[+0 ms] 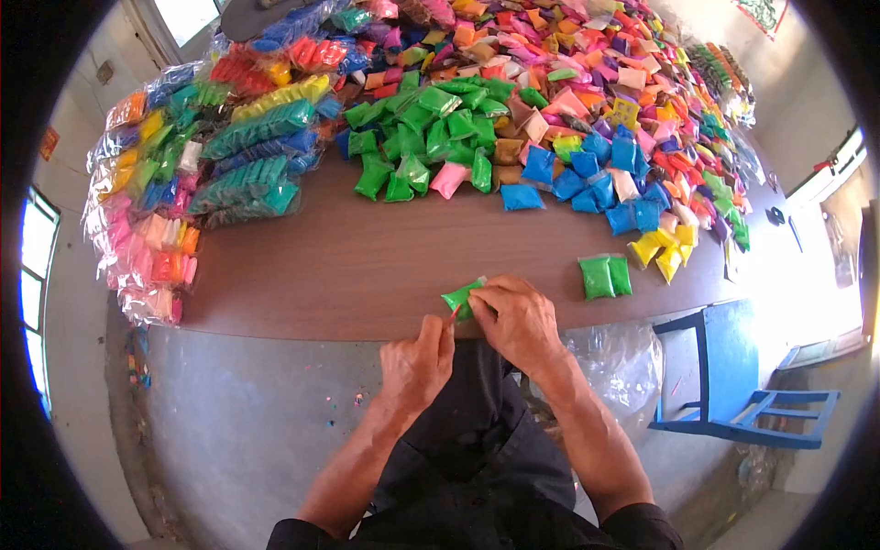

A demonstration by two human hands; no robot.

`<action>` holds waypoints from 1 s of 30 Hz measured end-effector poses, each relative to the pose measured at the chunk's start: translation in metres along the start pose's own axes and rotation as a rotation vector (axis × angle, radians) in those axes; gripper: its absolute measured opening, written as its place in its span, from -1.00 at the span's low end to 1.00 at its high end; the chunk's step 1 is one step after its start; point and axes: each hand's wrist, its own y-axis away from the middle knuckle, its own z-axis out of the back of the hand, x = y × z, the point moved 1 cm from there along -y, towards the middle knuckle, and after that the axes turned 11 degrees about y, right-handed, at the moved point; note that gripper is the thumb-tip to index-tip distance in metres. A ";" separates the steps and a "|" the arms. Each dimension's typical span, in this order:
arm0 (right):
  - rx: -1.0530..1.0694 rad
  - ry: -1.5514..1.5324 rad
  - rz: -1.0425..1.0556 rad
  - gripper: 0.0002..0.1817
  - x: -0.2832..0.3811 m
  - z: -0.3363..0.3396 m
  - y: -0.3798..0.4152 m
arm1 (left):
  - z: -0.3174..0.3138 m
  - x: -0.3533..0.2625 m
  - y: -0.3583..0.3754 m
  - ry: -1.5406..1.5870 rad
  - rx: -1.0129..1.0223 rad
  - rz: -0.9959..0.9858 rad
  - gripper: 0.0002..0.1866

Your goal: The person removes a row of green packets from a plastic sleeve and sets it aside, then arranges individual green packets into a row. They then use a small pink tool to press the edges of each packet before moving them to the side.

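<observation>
My right hand [520, 318] pinches a small green packet [461, 295] of clear plastic at the table's front edge. My left hand [418, 361] is closed just to the left of it, with a thin red tip [456, 313] sticking out from its fingers against the packet. What that red thing is, I cannot make out. Two more green packets [605, 277] lie together to the right of my right hand. Beyond my hands a heap of loose green packets [431, 128] spreads over the table.
The brown table [302, 266] bears blue packets [522, 197], yellow packets [667, 252] and a large mixed heap [587, 55]. Bundled packets in clear wrap [247, 183] are stacked along the left. A blue chair [729, 367] and clear plastic [623, 362] are at the lower right.
</observation>
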 end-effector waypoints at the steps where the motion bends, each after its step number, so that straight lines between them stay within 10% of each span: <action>1: -0.007 -0.001 0.002 -0.86 -0.001 -0.001 0.000 | -0.002 0.005 -0.001 -0.029 -0.024 0.023 -0.88; 30: -0.146 0.001 -0.063 -0.55 0.009 -0.004 0.019 | 0.035 0.054 -0.019 -0.109 -0.242 0.206 -0.90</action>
